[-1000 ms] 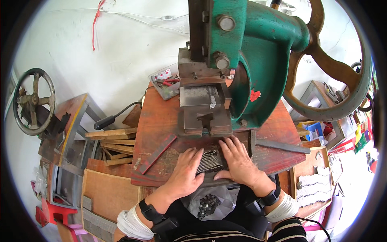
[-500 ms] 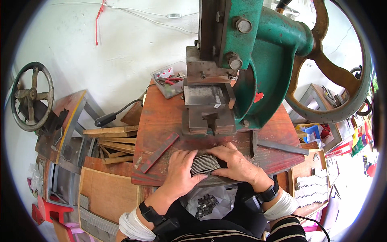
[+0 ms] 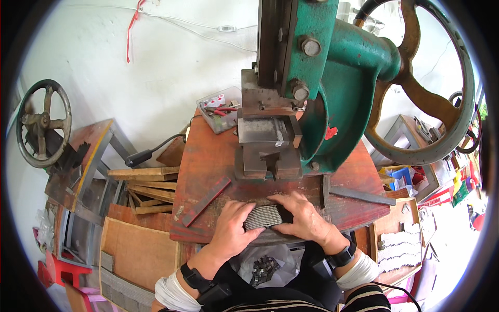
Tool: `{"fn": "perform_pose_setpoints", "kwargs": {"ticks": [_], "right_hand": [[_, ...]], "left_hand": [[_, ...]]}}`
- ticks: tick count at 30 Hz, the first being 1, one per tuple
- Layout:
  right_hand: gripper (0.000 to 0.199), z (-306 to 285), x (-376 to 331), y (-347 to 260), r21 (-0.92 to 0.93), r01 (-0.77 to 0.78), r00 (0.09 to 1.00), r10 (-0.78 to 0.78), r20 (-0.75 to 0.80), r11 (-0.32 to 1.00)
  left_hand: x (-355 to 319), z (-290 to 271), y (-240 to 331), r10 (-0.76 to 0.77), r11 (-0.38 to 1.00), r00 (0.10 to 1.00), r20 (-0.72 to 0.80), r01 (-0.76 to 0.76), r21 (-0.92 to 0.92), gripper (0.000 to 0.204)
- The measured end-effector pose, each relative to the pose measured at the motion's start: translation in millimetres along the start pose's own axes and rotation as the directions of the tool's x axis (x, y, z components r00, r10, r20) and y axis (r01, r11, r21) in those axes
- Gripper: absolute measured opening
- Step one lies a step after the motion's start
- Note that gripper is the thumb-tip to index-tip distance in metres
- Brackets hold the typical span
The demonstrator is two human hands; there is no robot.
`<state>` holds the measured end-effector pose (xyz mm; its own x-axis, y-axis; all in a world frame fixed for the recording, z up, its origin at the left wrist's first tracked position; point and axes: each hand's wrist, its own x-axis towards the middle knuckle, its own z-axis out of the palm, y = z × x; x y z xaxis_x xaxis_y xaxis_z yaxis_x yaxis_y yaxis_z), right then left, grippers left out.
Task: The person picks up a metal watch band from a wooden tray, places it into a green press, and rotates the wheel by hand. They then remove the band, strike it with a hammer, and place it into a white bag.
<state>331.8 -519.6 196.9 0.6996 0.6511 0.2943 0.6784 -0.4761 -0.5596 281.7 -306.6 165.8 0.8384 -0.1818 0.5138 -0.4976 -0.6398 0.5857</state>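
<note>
My left hand (image 3: 230,227) and my right hand (image 3: 307,219) grip a small grey block (image 3: 263,217) between them, at the front edge of the wooden bench top (image 3: 332,223). The block shows rows of light and dark ridges, like small metal pieces packed side by side. My left fingers and thumb close round its left end, my right ones round its dark right end. Beyond my hands stands a green hand press (image 3: 349,104) with a steel die block (image 3: 271,164) at its base. Its large handwheel (image 3: 434,93) is on the right.
A red-edged bar (image 3: 207,202) lies left of my hands, a grey metal bar (image 3: 361,196) to the right. Below the bench edge, a white plastic bag (image 3: 285,275) holds small dark metal pieces. Wooden trays (image 3: 140,244) flank the bench. A clear tool box (image 3: 223,122) sits behind.
The block has tilted between my hands, so its ridged face now shows more plainly and lighter. Both hands keep hold of it. The whole view has shifted slightly.
</note>
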Motion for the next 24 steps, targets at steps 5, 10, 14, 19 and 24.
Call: {"fn": "perform_pose_setpoints", "kwargs": {"ticks": [5,10,14,19,24], "right_hand": [[0.062,-34,18,-27,0.371,-0.140,0.968,0.205,-0.142,0.918],[0.059,-73,82,-17,0.492,-0.175,0.911,0.330,-0.247,0.853],[0.050,-54,98,5,0.098,-0.241,0.832,0.257,-0.491,0.966],[0.034,-40,115,-1,-0.295,-0.356,0.763,0.093,-0.640,0.887],[0.024,-42,109,20,-0.340,-0.341,0.785,0.067,-0.616,0.877]], "left_hand": [[43,-26,8,-0.002,0.955,0.980,-0.198,-0.056,-0.290,0.059],[133,-25,-24,0.015,0.964,0.962,-0.273,-0.086,-0.252,0.058],[156,-11,-37,0.156,0.988,0.946,-0.283,-0.155,0.028,0.054],[160,-12,-40,0.120,0.981,0.919,-0.376,-0.052,0.185,0.051],[57,-41,-42,-0.195,0.957,0.949,-0.248,0.240,0.165,0.058]]}}
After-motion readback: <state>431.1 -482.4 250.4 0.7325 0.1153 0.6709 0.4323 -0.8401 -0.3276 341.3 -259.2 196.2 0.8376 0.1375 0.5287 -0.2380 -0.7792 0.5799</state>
